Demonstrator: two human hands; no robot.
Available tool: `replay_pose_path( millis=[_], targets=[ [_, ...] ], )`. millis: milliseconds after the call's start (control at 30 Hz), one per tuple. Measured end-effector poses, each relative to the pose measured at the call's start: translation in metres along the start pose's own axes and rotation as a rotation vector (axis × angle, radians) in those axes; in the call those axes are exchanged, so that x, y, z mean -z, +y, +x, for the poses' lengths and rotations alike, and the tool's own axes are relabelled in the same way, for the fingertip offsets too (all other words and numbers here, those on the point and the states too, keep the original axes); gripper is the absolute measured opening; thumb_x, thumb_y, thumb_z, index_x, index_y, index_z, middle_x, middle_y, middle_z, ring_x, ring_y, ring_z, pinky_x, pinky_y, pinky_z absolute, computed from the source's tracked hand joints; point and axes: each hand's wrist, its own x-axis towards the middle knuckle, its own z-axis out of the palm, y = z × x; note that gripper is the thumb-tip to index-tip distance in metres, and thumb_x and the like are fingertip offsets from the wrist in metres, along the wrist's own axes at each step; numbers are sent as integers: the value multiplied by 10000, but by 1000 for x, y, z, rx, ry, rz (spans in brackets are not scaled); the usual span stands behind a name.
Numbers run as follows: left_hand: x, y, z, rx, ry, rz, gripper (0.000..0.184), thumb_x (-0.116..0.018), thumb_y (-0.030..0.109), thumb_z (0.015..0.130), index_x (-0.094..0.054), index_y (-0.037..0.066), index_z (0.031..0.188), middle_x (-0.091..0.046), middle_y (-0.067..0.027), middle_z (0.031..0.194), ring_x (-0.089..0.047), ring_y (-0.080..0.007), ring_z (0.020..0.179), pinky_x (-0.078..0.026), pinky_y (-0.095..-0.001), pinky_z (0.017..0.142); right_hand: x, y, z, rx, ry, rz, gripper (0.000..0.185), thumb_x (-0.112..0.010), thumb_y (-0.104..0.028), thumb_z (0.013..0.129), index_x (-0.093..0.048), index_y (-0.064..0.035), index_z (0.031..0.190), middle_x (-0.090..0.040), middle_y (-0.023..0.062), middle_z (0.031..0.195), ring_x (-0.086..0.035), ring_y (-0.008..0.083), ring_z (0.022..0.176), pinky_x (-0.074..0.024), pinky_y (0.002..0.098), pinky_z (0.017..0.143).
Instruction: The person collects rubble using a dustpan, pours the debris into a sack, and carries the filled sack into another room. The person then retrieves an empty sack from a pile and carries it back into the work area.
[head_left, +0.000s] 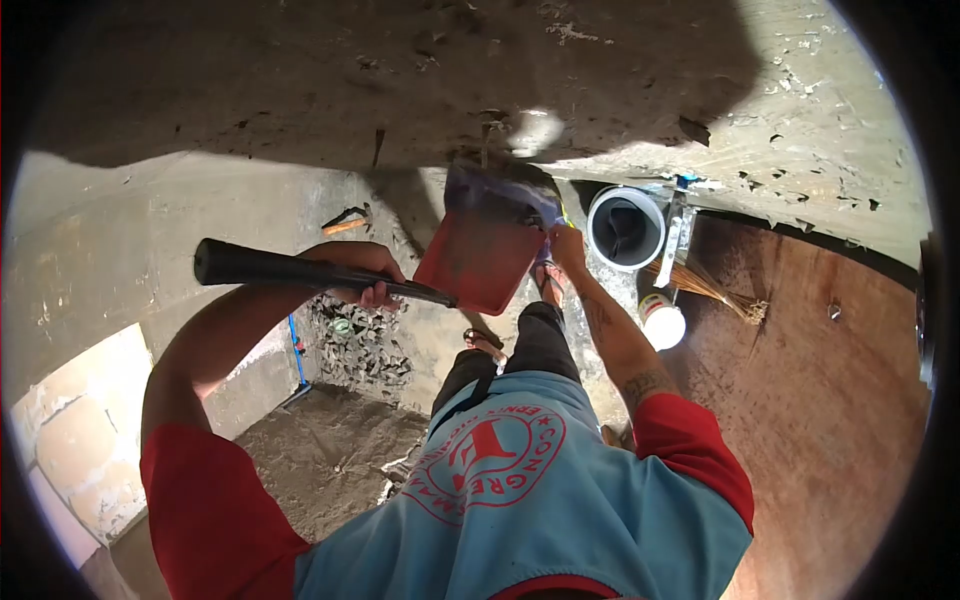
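My left hand [362, 272] is closed round the black handle [255, 266] of a red dustpan. The dustpan's pan [475, 262] is tilted towards the wall, its surface dusty. Behind its far edge a bluish, see-through plastic bag [490, 190] stands against the wall, partly hidden by the pan. At the pan's right side my right hand [567, 248] is closed on the bag's edge, its fingertips partly hidden. How much lies inside the bag cannot be made out.
A grey bucket [627, 228] stands right of my hand, with a stick broom [715, 287] and a white container [661, 322] nearby. Left lies an orange-handled tool [346, 224]. Dark chips [365, 350] cover the floor, near a blue pipe [298, 350]. A brown board [790, 400] lies right.
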Motion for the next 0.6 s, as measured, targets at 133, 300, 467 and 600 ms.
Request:
replay_pose_path(
  millis=[133, 300, 467, 600],
  targets=[
    [-3, -12, -26, -83, 106, 43, 202, -334, 138, 954, -398, -34, 1038, -573, -181, 774, -467, -52, 419, -401, -189, 316, 0, 6, 40, 43, 153, -36, 177, -538, -175, 769, -632, -35, 719, -618, 193, 720, -613, 370, 702, -467, 459, 645],
    [17, -67, -39, -186, 259, 124, 353, -434, 268, 926, -536, -61, 847, -529, -46, 556, -443, -60, 369, -366, -188, 306, 17, -2, 70, 42, 172, -126, 182, -555, -205, 771, -645, -49, 748, -627, 191, 774, -613, 362, 753, -474, 446, 665],
    [74, -181, -13, -273, 95, -528, 269, -441, 205, 918, -436, -61, 958, -565, -153, 686, -454, -114, 382, -379, -230, 290, 25, -18, 57, -238, 207, -12, 246, -592, -312, 805, -654, -90, 888, -649, 144, 821, -622, 335, 811, -486, 407, 717],
    [120, -286, 38, -117, -433, -885, 414, -481, 314, 880, -458, -95, 941, -501, -108, 577, -474, -163, 381, -428, -287, 311, 26, -9, 24, -79, 489, -24, 413, -565, -388, 842, -610, -45, 1067, -623, 198, 973, -608, 349, 900, -480, 414, 791]
  ],
)
